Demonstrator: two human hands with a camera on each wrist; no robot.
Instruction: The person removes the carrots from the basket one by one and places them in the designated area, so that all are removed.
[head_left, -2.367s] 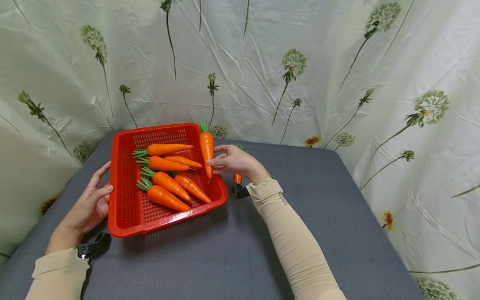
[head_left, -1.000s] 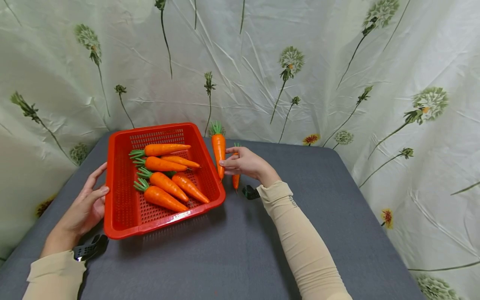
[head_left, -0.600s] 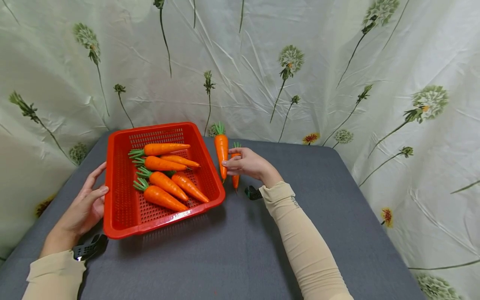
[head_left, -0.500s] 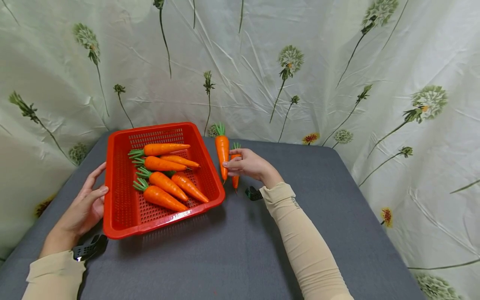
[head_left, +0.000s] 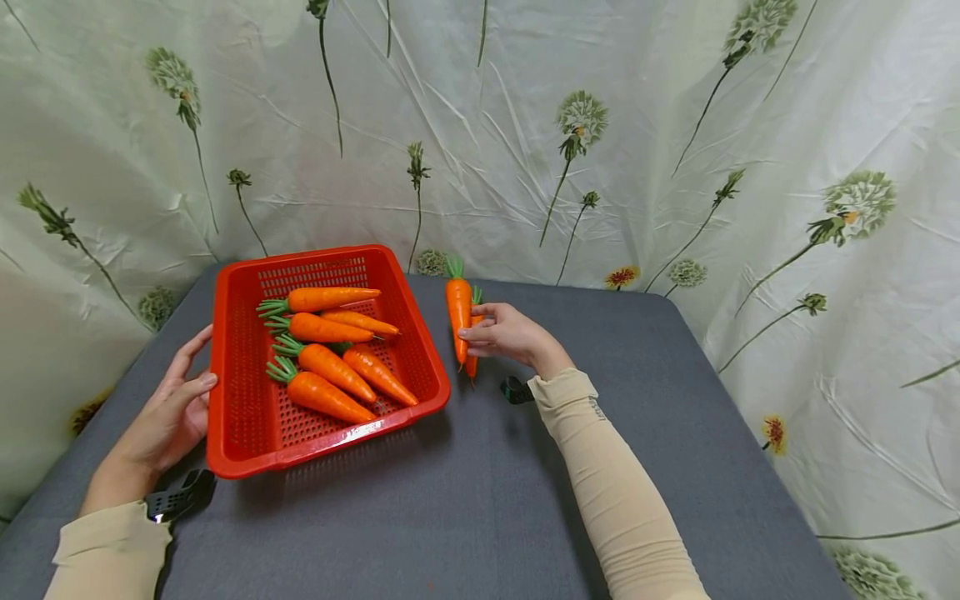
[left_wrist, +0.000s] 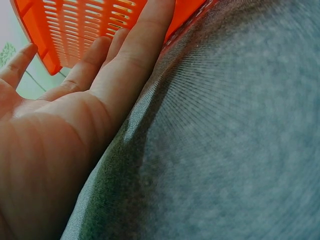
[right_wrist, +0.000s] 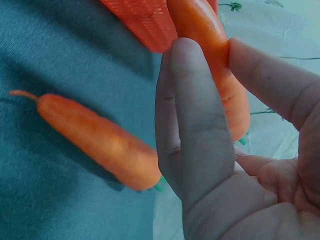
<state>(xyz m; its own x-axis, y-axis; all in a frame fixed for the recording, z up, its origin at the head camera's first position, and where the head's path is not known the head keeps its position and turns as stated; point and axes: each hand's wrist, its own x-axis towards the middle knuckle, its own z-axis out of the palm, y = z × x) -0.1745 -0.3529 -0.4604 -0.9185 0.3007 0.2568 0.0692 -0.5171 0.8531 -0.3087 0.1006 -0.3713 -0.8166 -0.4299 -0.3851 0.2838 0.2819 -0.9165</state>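
Observation:
Between thumb and fingertips my right hand pinches a carrot with green top, just right of the red basket. In the right wrist view this carrot is raised off the cloth, while another carrot lies on it below. That lying carrot is partly covered by the held one in the head view. My left hand rests against the basket's left side, thumb at the rim. Extended fingers show beside the basket's slotted wall in the left wrist view.
Several carrots lie in the basket, their green tops mostly to the left. A grey cloth covers the table. Behind and to the right hangs a pale curtain printed with dandelions.
My right hand has carried the carrot rightward from over the basket's right rim, and slightly lower, to beside the carrot on the table. The left hand stays at the basket.

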